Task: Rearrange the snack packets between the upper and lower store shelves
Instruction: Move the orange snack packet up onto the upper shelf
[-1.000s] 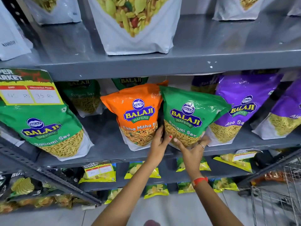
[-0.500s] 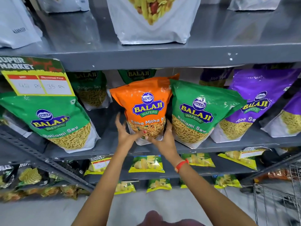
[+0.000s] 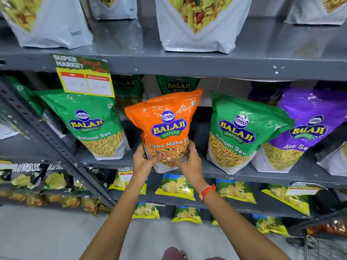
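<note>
An orange Tikha Mitha packet stands upright at the front edge of the middle grey shelf. My left hand grips its lower left corner and my right hand grips its lower right corner, thumbs meeting on the clear window. A green Ratlami Sev packet leans just to the right, apart from the orange one. Another green Ratlami Sev packet leans to the left. A purple Aloo Sev packet lies further right.
White snack pouches stand on the upper shelf. A yellow price tag hangs from its edge. Small yellow chip packets fill the lower shelves. A slanted metal brace crosses the left side; a wire trolley sits bottom right.
Both hands left the green Ratlami Sev packet, moved left and closed on the orange packet's lower corners. The orange packet now stands more upright and apart from the green one.
</note>
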A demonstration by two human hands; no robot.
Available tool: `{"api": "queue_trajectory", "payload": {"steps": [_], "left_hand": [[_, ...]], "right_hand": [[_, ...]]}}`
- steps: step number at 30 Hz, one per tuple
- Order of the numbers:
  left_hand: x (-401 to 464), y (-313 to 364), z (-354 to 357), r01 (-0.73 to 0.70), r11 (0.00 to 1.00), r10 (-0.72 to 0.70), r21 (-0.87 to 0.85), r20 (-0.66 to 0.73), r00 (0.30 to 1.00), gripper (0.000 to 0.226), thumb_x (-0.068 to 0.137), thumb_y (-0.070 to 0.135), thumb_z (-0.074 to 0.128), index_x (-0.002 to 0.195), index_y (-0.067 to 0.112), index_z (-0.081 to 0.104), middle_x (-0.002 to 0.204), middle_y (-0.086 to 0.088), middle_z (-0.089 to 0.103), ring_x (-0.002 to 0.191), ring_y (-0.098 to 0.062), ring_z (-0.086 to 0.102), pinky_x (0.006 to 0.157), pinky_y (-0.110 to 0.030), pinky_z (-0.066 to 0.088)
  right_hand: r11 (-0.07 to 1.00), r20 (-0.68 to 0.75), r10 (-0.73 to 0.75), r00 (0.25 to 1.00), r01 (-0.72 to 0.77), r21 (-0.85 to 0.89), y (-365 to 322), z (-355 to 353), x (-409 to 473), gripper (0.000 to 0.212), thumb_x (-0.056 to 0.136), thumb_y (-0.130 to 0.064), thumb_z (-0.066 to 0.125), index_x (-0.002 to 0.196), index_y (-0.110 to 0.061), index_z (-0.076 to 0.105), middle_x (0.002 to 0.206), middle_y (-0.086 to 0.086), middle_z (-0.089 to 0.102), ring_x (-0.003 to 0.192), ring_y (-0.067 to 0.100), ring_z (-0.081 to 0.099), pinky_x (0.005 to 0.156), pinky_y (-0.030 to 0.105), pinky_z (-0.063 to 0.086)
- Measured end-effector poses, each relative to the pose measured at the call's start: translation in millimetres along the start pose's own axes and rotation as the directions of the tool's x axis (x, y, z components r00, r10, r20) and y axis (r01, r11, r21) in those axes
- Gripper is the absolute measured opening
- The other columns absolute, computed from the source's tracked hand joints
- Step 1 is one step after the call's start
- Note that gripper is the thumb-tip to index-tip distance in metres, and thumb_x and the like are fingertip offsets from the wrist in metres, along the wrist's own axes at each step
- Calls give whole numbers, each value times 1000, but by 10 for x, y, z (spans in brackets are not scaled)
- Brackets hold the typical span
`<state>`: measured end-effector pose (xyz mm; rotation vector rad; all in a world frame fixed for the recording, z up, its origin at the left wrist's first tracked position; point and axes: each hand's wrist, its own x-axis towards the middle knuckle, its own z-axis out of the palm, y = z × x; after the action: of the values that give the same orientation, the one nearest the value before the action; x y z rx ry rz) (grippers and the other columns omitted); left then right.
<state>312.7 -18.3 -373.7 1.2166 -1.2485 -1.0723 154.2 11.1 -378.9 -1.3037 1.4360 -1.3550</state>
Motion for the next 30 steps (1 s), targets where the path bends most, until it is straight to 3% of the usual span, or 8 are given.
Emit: {"api": "queue_trajectory", "payload": {"steps": [5,9,13,18,22,25,27,30], "left_hand": [[-596,375,51,-53,992,44,-112,-79,996,53,60,18,75,109,20,55,100,7,69,89,1,66,74,-15,54],[-934,839,255,-162,978,158,-130,-48,986,49,56,27,82,99,33,60,92,21,73,89,-2,67,73,-15,53],[-1112,1433,637,-282,944,293,-172,40,955,52,54,55,76,99,35,60,93,22,72,90,-1,66,74,-14,52],[-1096,2146,1275,-427,878,453,-216,85,887,49,56,48,77,99,27,62,88,19,73,86,-5,66,78,-20,52],[-1046,2830,1834,-523,810,566,-266,115,816,40,62,34,75,99,23,63,87,14,73,87,-5,66,80,-20,51],[-921,3283,2180,-552,791,595,-263,121,795,42,61,42,74,99,28,62,95,8,72,93,-11,66,89,-33,52],[-750,3502,2393,-562,797,594,-220,125,795,47,59,51,73,99,32,62,101,2,72,100,-17,65,94,-46,50],[-505,3728,2673,-521,834,547,-178,155,823,48,56,51,75,97,29,62,103,-5,72,99,-23,65,94,-48,50]], "right_hand": [[994,-19,-106,994,106,8,-341,-198,-461,77,60,-45,85,123,-54,41,123,-2,53,120,7,52,94,19,46],[981,-137,-178,974,186,49,-684,-556,-787,79,55,-46,86,123,-57,46,124,-9,52,117,-5,53,96,15,48],[962,-274,-256,927,272,21,-1071,-1043,-958,80,52,-53,82,125,-52,51,121,-10,52,119,6,55,99,30,51],[923,-403,-354,844,385,-5,-1605,-1776,-881,87,52,-61,83,129,-34,52,124,4,57,120,21,58,100,51,51],[881,-478,-450,754,464,-98,-2123,-2421,-660,87,53,-64,81,129,-34,51,126,6,60,122,24,58,102,52,49],[848,-473,-517,714,503,-166,-2490,-2884,-409,87,53,-68,79,129,-36,50,124,8,64,121,28,59,101,53,49],[847,-481,-518,708,503,-171,-2687,-3122,-223,87,52,-64,82,127,-34,50,124,9,65,120,28,61,101,52,51],[866,-487,-479,730,483,-127,-2849,-3361,69,91,49,-56,85,127,-26,51,126,10,65,119,27,62,101,51,52]]}}
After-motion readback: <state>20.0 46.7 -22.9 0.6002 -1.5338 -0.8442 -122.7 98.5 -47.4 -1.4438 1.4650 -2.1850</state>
